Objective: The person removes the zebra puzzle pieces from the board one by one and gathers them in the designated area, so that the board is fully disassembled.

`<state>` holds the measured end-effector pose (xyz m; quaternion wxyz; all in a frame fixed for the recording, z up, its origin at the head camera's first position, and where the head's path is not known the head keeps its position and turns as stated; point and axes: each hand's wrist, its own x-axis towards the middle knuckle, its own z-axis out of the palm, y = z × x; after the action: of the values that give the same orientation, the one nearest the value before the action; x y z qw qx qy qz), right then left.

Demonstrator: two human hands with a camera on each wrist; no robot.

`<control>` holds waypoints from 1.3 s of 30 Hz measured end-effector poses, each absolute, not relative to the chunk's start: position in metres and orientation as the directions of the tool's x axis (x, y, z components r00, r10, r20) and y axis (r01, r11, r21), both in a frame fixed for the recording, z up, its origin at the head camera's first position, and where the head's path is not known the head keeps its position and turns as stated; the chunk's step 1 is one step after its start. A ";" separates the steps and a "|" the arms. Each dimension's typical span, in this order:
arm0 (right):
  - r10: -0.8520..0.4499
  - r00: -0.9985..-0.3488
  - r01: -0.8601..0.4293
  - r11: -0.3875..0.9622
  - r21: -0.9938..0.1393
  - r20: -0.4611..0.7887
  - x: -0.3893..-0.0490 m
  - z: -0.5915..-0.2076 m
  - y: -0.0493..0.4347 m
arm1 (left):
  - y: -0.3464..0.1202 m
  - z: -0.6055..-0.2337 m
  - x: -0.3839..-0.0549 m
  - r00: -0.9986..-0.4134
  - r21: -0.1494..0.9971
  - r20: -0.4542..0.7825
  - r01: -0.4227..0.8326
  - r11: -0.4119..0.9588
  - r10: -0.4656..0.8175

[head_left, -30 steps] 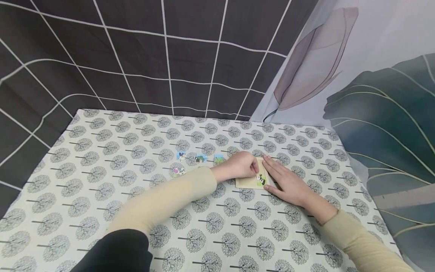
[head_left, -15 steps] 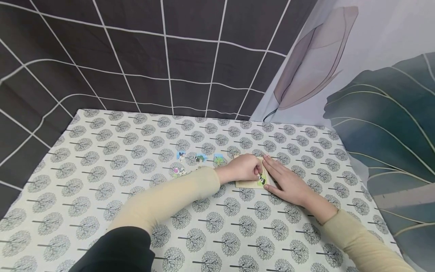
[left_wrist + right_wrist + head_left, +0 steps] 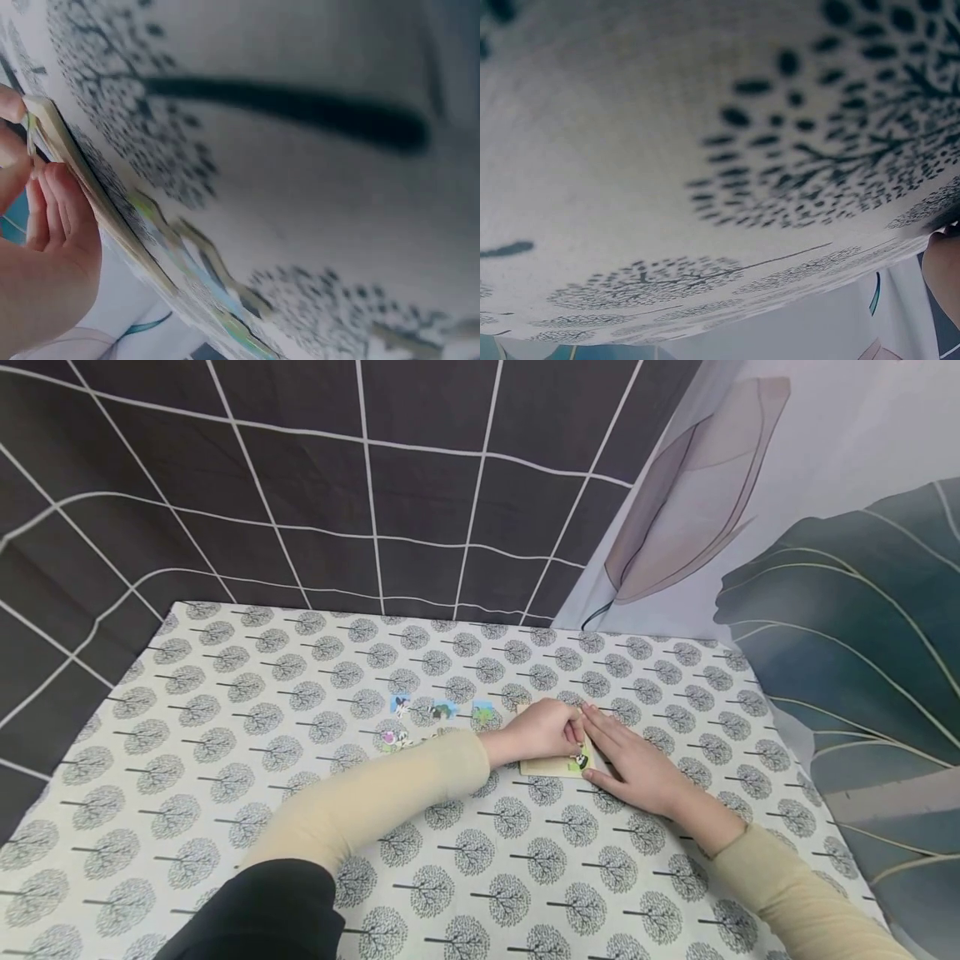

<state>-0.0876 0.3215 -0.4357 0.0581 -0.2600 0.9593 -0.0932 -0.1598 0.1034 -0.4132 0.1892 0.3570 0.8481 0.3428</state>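
A small pale wooden puzzle board (image 3: 542, 767) lies on the table right of centre. My left hand (image 3: 542, 729) is over it, fingers curled. In the left wrist view its fingertips pinch a thin puzzle piece (image 3: 31, 133) with a green face, tilted on edge against the board's end. A panda picture (image 3: 581, 762) shows at the board's lower right corner. Along the board's right edge my right hand (image 3: 637, 768) rests with straight fingers and steadies it. Only part of that hand appears in the right wrist view. My left hand hides much of the board's surface.
Left of the board lie several loose puzzle pieces: a blue one (image 3: 400, 704), a blue-green one (image 3: 442, 709), a green one (image 3: 482, 710) and one with pink (image 3: 389, 740). My left sleeve partly covers others. A tree-patterned cloth (image 3: 262, 760) covers the table; a dark grid curtain (image 3: 300, 468) hangs behind.
My left hand has shifted slightly to the right over the board, towards its right edge, and its fingers have turned a little. The right hand has stayed in place.
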 end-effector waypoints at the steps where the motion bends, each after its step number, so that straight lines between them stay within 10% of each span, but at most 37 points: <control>1: -0.508 -0.859 -0.487 0.848 -0.210 -0.063 -0.088 -0.436 0.322 | 0.104 -0.412 -0.159 -0.682 0.735 -0.077 0.454 0.504 0.727; 11: -0.500 -0.863 -0.474 0.850 -0.227 -0.070 -0.087 -0.434 0.322 | 0.088 -0.396 -0.160 -0.762 0.822 -0.099 0.300 0.484 0.640; 39: -0.500 -0.862 -0.477 0.855 -0.205 -0.080 -0.086 -0.435 0.321 | -0.029 -0.413 -0.117 -0.738 0.830 -0.194 0.228 0.509 0.647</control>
<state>-0.0862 0.3210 -0.4350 0.0653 -0.2543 0.9608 -0.0893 -0.1172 -0.0290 -0.4128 0.2493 0.2627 0.8321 0.4201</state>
